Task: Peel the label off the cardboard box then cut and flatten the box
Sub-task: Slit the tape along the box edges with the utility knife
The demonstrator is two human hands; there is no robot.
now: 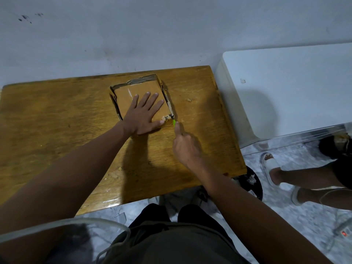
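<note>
Dark trousers (171, 242) filled the bottom of the frame. Above them, the left hand (144, 114) lay open, fingers spread flat on the cardboard box (141, 98) at the table's (57, 121) upper centre. Right hand (185, 147) was closed around a green cutter (174, 123), its tip at the box's lower right corner.

I have only one camera, on my head; it looks forward and steeply down at the wooden table (57, 115), quite near, perhaps while I stand.
</note>
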